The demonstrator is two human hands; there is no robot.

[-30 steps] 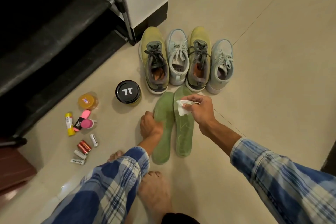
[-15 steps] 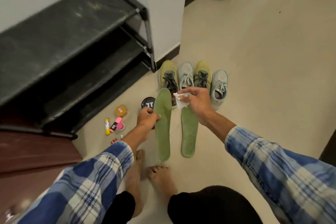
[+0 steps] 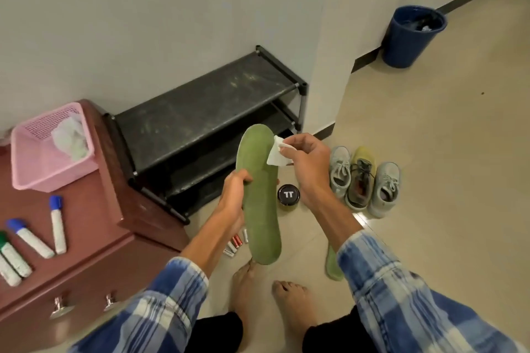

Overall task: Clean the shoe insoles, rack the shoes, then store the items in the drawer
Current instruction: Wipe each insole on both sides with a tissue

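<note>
One chest, one rack, one bin, one basket on the chest. Two insoles: the left hand grips the first insole in the air, the second insole lies on the floor. Three shoes in a row, four markers on the chest, one jar. The right hand pinches one wipe at the first insole's tip. The floor is beige, the walls white.

The left hand grips a long green foam insole in front of the black shoe rack; the right hand pinches a white wipe against the insole's top.
</note>
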